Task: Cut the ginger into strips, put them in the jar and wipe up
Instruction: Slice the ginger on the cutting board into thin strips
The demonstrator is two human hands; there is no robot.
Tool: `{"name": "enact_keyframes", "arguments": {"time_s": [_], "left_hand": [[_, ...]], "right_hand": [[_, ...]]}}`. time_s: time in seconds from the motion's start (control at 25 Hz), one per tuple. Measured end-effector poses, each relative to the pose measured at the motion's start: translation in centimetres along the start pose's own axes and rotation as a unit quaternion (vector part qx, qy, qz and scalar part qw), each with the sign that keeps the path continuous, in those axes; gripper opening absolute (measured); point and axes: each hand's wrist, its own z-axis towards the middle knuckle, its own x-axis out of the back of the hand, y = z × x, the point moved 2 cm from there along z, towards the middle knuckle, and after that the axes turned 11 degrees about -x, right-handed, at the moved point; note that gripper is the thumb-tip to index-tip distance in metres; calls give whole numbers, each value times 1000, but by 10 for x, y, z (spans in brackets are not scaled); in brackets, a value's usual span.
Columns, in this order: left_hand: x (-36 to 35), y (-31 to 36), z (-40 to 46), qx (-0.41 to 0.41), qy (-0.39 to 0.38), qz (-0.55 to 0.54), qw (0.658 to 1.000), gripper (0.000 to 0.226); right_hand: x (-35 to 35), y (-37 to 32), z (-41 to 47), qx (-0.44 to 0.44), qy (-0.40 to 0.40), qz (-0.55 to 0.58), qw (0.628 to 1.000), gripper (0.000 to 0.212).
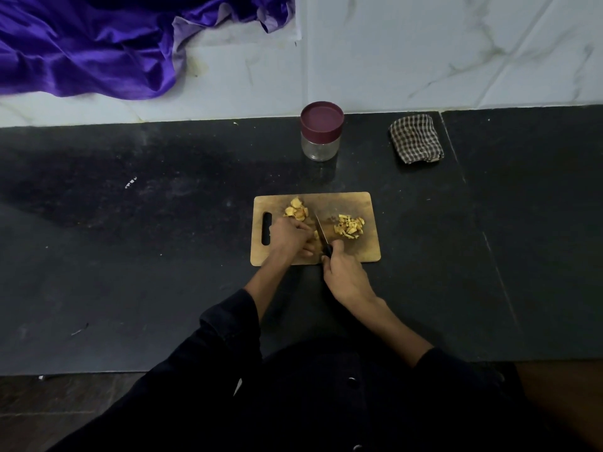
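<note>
Dark counter (pixel 130 256) carries purple cloth (pixel 81 50) far left, wooden board (pixel 365 249) at centre. Behind board: lidded jar (pixel 321 132), checked rag (pixel 416 138) to its right. Left hand (pixel 290 236) curls down on a ginger bit, prob. pinning it. Right hand (pixel 342 272) grips knife (pixel 323 234), blade w/ tip on board. Ginger chunks (pixel 297 208) at board's far edge; cut strips (pixel 349 226) right of blade.

I can read no writing anywhere in front of me. The jar (pixel 320 138) carries no label that I can make out, its maroon lid (pixel 321 120) is plain, and the cutting board (pixel 365 252) and checked cloth (pixel 416 138) show no words, brand or numbers.
</note>
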Motion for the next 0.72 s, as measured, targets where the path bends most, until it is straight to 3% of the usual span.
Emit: {"name": "enact_keyframes", "arguments": {"time_s": [0.2,0.48,0.72], "left_hand": [[1,1,1,9,1,-3,1000,5],[-2,2,3,25,25,-13,999,11],[-6,-5,-1,16,25,-44,999,11]], "right_hand": [[1,-1,3,7,-2,-30,1000,18],[7,5,-4,-12,11,24,1000,20],[-3,1,-5,-19,-13,-37,999,26]]}}
